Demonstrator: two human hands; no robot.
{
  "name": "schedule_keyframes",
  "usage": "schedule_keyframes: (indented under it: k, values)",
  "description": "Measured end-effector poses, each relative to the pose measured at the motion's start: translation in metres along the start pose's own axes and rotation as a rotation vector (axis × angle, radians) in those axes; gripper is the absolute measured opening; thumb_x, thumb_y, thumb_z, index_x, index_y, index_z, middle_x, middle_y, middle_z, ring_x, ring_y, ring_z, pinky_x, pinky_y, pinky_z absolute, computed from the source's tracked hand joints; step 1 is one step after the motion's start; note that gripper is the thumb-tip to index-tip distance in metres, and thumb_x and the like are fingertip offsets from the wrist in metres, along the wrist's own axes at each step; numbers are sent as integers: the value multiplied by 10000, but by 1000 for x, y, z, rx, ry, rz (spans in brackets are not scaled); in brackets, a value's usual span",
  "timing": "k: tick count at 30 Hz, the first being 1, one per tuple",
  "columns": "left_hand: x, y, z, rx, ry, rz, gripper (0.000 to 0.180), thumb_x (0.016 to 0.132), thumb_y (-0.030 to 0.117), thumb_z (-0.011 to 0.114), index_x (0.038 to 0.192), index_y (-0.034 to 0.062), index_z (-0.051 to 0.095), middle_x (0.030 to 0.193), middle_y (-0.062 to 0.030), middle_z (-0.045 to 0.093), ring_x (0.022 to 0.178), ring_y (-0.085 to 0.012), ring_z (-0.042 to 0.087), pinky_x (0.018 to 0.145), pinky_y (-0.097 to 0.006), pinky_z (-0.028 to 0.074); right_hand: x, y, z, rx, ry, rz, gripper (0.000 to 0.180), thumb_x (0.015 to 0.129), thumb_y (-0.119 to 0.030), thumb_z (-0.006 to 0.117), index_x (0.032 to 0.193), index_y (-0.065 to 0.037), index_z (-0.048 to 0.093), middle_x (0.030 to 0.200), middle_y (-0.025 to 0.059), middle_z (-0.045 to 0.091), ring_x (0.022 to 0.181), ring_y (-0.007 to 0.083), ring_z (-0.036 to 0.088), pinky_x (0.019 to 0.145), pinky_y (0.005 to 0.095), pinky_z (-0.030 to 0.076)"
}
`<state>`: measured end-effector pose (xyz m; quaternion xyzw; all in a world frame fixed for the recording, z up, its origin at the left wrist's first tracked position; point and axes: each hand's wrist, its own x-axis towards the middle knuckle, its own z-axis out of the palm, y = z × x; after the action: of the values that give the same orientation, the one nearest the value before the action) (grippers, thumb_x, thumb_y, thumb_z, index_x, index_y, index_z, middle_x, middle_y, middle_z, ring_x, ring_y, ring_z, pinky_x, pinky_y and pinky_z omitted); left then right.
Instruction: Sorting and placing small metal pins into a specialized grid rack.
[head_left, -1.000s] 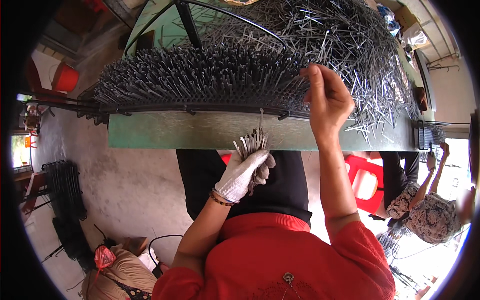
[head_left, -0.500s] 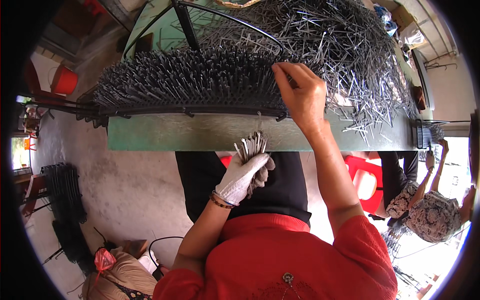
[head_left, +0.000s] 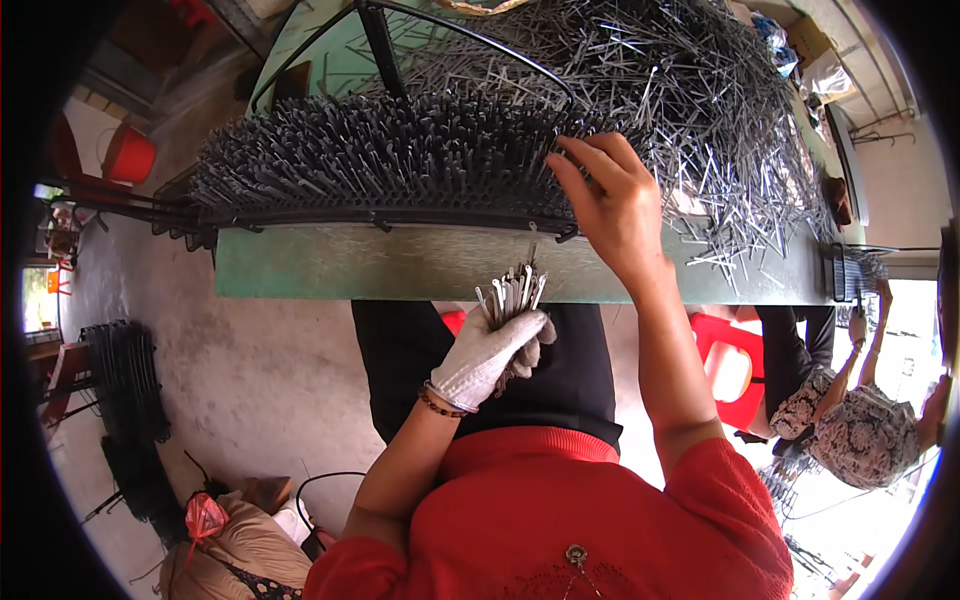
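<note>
A bundle of thin grey metal strips (head_left: 514,291) stands up out of my left hand (head_left: 490,360), which wears a white knitted glove and is closed round their lower ends. Above the table's front edge, the bundle is fanned a little. My bare right hand (head_left: 615,195) is at the right end of a long black rack (head_left: 300,217) filled with upright dark strips (head_left: 400,150). Its thumb and forefinger come together in a pinch close to those strips; whatever is between the tips is too small to make out.
A large heap of loose metal strips (head_left: 700,110) covers the right and back of the green table (head_left: 330,265). A black bar frame (head_left: 378,50) rises behind the rack. At the right, another person (head_left: 865,430) works at a smaller rack (head_left: 855,272). A red stool (head_left: 730,370) stands below.
My right hand has shifted slightly right and down, with its fingers still bent. The left hand with the bundle has barely moved, and the strips in it fan out a little more.
</note>
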<state>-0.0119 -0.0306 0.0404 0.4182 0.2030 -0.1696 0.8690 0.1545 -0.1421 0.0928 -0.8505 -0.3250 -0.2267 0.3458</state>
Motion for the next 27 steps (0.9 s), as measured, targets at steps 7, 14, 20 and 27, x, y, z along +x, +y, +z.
schedule_keyframes:
  k: [7,14,20,27]
  values:
    - [1,7,6,-3,-22,14,129,927,159,599,924,31,612,783,-40,649,555,-49,569,448,-187,460,-23,-2,-16,564,-503,458,210,867,-178,700,919,25,694,691,58,652,566,62,518,506,244,425]
    - [5,5,7,34,-4,-47,163,935,165,583,886,15,627,709,-30,629,542,-57,558,452,-200,446,-3,1,-28,530,23,542,196,909,-169,661,969,17,676,741,11,653,550,36,481,484,194,374]
    - [7,1,8,-59,-10,-32,158,939,151,567,908,7,625,743,-34,629,590,-63,575,490,-194,456,5,21,-14,301,150,357,154,905,-141,665,957,3,683,719,-10,633,579,29,475,528,176,380]
    - [6,0,7,-59,2,-21,138,941,137,555,975,13,607,819,-36,634,658,-96,612,573,-240,529,10,15,-11,181,197,187,104,864,-90,690,929,-9,685,712,41,628,588,59,503,535,216,406]
